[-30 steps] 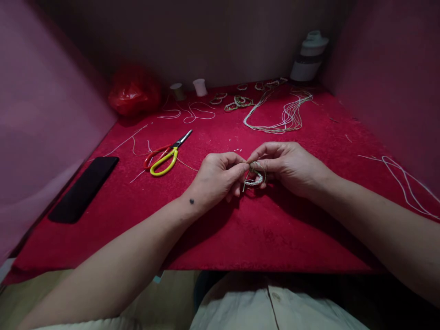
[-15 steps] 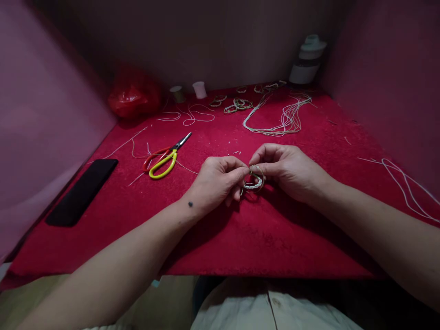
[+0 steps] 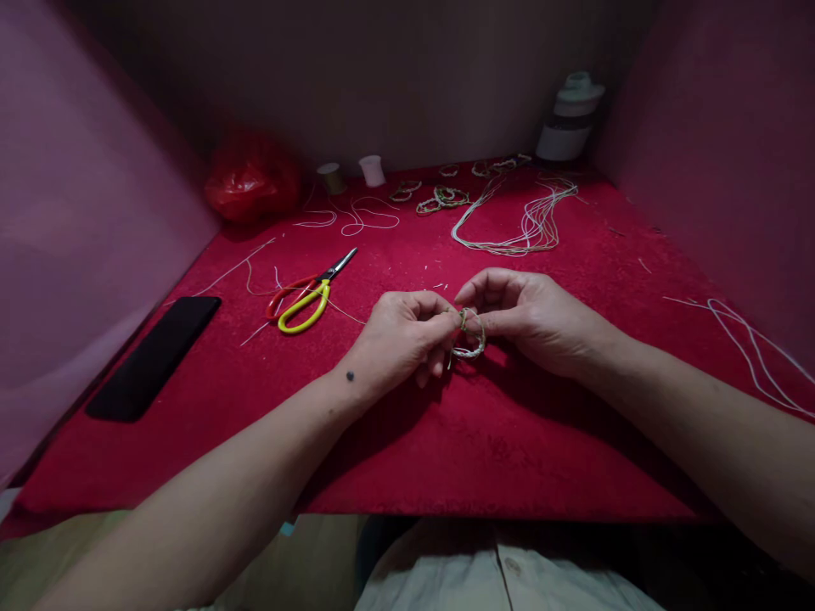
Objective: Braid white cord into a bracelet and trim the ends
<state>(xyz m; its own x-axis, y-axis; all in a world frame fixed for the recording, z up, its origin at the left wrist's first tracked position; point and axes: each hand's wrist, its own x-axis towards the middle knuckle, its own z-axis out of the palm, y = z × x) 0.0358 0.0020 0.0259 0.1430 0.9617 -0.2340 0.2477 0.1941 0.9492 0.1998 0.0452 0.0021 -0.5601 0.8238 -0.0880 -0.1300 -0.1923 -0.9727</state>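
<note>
A small braided cord bracelet (image 3: 469, 338), white and greenish, hangs as a loop between my two hands over the red felt table (image 3: 446, 424). My left hand (image 3: 398, 338) pinches its top from the left, fingers curled. From the right, my right hand (image 3: 535, 318) pinches the same spot with thumb and forefinger. Both hands meet at the middle of the table, just above the cloth.
Orange and yellow scissors (image 3: 306, 294) lie left of my hands. A black phone (image 3: 154, 356) sits near the left edge. Loose cords (image 3: 519, 222), finished bracelets (image 3: 442, 197), two small spools (image 3: 372, 170), a red bag (image 3: 252, 176) and a white container (image 3: 569, 119) line the back. More cord (image 3: 751, 339) lies right.
My hands have stayed together on the bracelet, with small finger shifts at the knot. The view has tilted slightly, so the table items sit a little lower in the picture.
</note>
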